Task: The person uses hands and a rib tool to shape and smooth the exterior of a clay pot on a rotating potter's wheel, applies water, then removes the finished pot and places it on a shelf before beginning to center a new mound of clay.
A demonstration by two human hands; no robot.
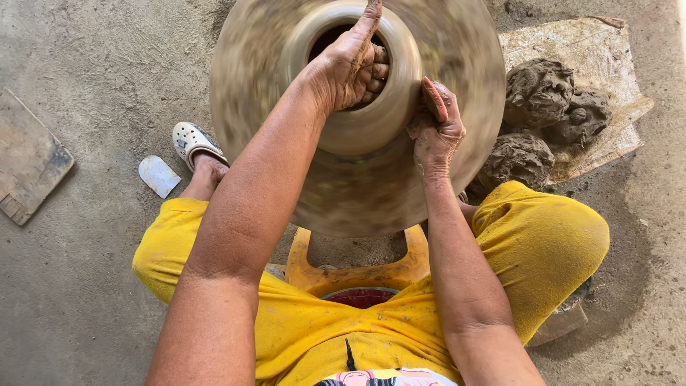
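Observation:
A wet clay pot spins on a wide round wheel, both blurred by motion. My left hand reaches over the pot's rim, its fingers curled down inside the opening and pressing the inner wall. Against the pot's outer wall on the right rests my right hand, fingers bent and coated in clay. Neither hand holds a tool.
Three lumps of raw clay lie on a sheet to the right of the wheel. A flat scraper and a wooden board lie on the dirt floor at left. A yellow stool frame stands between my knees.

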